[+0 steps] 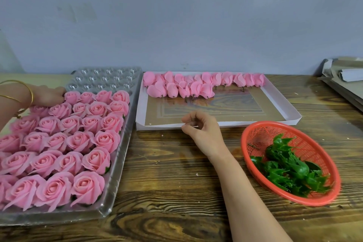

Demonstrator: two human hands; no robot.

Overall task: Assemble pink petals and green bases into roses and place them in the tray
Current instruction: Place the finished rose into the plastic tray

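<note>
L hand (47, 95) fingertips at rose (72, 97) in tray (122, 155), grip unclear; R hand (202, 128) loosely curled, empty.

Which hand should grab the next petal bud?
Right. The right hand hovers empty at the white box holding the petal buds; the left hand is at a rose in the clear tray.
</note>
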